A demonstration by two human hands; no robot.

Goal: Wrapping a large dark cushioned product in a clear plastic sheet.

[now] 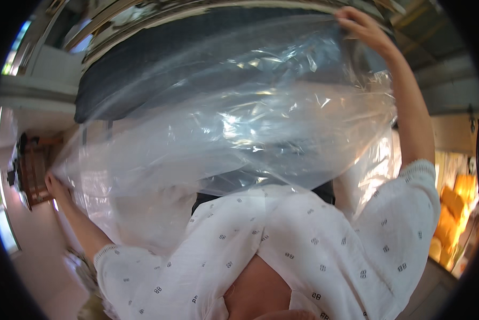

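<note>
A large clear plastic sheet (234, 128), creased and shiny, stretches across the view in front of my body; whether it is a bag or a single layer, I cannot tell. At the far left my left hand (57, 186) is closed on one corner of it, low and out to the side. My right hand (361, 29) reaches up to the far right and pinches the sheet's upper edge. Beneath the plastic lies dark grey cloth (138, 69), its far part seen directly and the rest through the film.
Behind the dark cloth runs a pale layered edge (207, 12). A brown wooden chair or stand (39, 165) is at the left. Yellow bundles (458, 208) are piled at the right. More crinkled plastic (381, 165) hangs below my right arm.
</note>
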